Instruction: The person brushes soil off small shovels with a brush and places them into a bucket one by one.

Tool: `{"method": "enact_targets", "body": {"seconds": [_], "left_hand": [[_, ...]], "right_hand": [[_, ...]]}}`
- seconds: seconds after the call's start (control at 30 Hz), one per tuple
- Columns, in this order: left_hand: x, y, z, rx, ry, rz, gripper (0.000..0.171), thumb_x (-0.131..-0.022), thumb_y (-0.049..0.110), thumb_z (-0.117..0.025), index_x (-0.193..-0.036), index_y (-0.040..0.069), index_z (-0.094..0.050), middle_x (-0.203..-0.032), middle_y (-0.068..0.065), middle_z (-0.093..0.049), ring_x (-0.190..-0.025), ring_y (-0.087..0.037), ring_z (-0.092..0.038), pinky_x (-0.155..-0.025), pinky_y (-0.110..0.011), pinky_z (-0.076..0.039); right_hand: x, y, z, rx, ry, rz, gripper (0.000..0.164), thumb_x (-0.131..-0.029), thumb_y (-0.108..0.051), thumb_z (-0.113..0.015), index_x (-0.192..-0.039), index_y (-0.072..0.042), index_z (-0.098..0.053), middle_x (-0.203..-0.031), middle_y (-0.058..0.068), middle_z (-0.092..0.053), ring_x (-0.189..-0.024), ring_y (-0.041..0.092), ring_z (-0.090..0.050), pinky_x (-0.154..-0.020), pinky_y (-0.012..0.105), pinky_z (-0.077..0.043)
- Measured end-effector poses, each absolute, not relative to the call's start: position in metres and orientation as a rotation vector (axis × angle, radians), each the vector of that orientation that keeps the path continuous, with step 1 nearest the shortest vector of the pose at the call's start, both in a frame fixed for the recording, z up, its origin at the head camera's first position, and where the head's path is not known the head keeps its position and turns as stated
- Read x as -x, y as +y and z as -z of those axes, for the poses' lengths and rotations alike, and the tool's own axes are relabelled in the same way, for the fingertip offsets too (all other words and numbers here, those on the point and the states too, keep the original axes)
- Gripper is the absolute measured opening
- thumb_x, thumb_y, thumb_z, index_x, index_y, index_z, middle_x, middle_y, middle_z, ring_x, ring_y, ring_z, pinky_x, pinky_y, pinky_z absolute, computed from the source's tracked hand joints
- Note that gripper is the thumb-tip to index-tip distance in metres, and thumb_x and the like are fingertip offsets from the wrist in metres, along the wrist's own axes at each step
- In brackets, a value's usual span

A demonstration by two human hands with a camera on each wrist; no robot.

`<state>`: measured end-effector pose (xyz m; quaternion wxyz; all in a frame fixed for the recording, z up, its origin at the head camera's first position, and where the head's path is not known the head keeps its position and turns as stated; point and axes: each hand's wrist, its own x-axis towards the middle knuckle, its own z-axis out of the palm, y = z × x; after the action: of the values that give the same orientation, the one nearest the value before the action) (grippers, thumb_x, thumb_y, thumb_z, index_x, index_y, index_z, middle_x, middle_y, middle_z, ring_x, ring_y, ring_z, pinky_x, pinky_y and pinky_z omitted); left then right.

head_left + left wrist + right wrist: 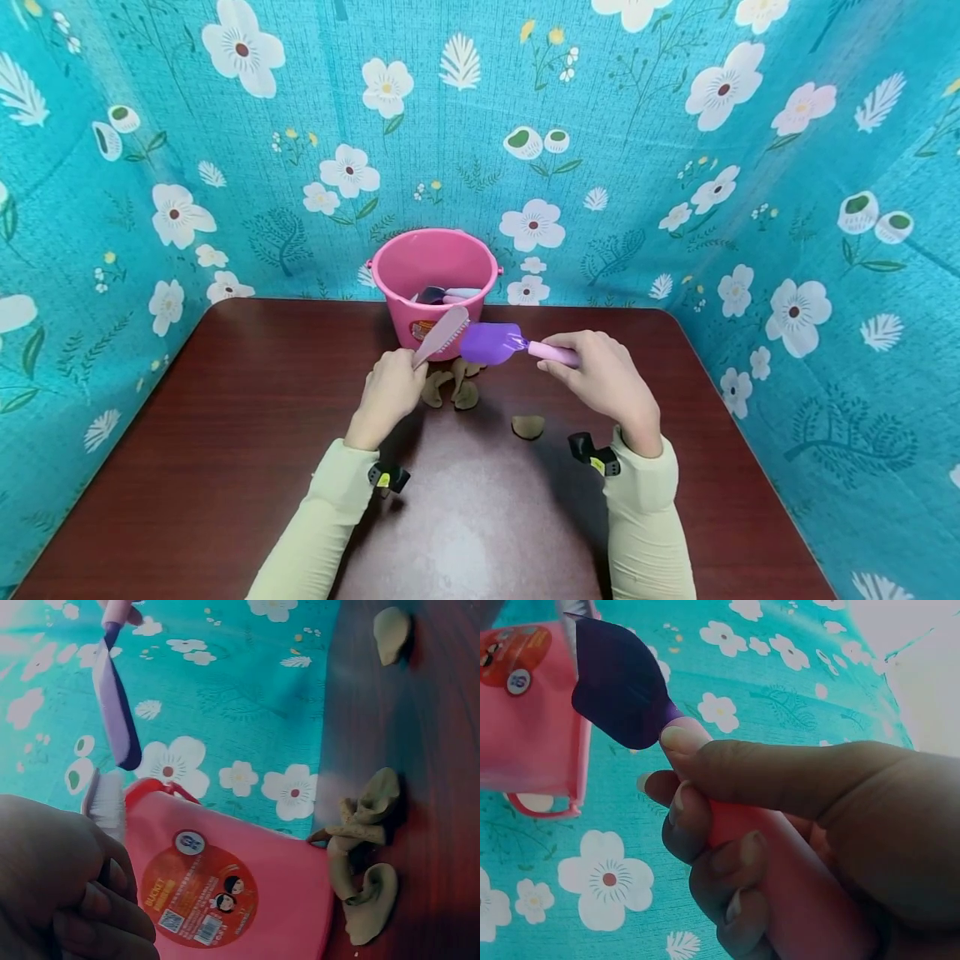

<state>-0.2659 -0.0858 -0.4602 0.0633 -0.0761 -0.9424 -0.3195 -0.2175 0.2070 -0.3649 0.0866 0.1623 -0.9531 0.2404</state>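
My left hand (388, 393) grips a pale pink brush (442, 335) by its handle, its head tilted up and to the right. In the left wrist view the white bristles (110, 804) stick out past the knuckles. My right hand (606, 377) holds a small toy shovel by its pink handle (553, 353), thumb along the top and fingers curled round underneath. The purple blade (622, 682) points left and, in the head view, overlaps the bristle side of the brush. Both tools are raised in front of the pink bucket (405, 321).
Several tan, curled, clay-like pieces (466, 395) lie at the bucket's foot, and one separate tan piece (528, 427) sits nearer me. Inside the bucket are several tools (431, 295), partly hidden by its wall. The dark red table (247, 417) ends against a blue flowered curtain (450, 125).
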Motion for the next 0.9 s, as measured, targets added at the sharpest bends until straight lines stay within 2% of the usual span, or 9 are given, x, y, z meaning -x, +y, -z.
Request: {"method": "enact_targets", "body": {"seconds": [0.17,0.3,0.57,0.9], "left_hand": [[0.260,-0.084,0.451,0.265,-2.826,1.069,0.026,-0.099,0.017,-0.061,-0.075,0.007,-0.058,-0.058,-0.005,-0.047,-0.051,-0.018,-0.047,-0.045,-0.031,-0.040],[0.250,-0.077,0.442,0.388,-2.797,1.228,0.026,-0.100,0.015,-0.057,-0.075,0.008,-0.056,-0.056,-0.002,-0.051,-0.048,-0.014,-0.048,-0.046,-0.028,-0.040],[0.237,-0.060,0.436,0.574,-2.754,1.353,0.025,-0.100,0.011,-0.057,-0.075,0.007,-0.056,-0.056,0.002,-0.042,-0.047,-0.009,-0.036,-0.043,-0.025,-0.029],[0.244,-0.063,0.448,0.484,-2.836,1.261,0.021,-0.101,0.016,-0.059,-0.082,0.006,-0.060,-0.057,-0.002,-0.047,-0.045,-0.013,-0.042,-0.042,-0.024,-0.037]], "right_hand": [[0.221,0.205,0.368,-0.485,-2.843,-0.718,0.032,-0.087,-0.025,-0.082,-0.115,-0.010,-0.076,-0.090,0.001,-0.073,-0.073,0.016,-0.057,-0.064,0.034,-0.044],[0.223,0.202,0.369,-0.480,-2.846,-0.721,0.032,-0.087,-0.025,-0.082,-0.114,-0.010,-0.076,-0.093,0.002,-0.074,-0.075,0.018,-0.058,-0.066,0.035,-0.045],[0.224,0.197,0.369,-0.510,-2.858,-0.726,0.036,-0.086,-0.027,-0.082,-0.116,-0.010,-0.075,-0.096,0.003,-0.074,-0.077,0.018,-0.059,-0.067,0.035,-0.047],[0.217,0.201,0.365,-0.518,-2.848,-0.678,0.036,-0.086,-0.028,-0.082,-0.116,-0.011,-0.075,-0.096,0.002,-0.074,-0.080,0.018,-0.060,-0.069,0.036,-0.048]]}}
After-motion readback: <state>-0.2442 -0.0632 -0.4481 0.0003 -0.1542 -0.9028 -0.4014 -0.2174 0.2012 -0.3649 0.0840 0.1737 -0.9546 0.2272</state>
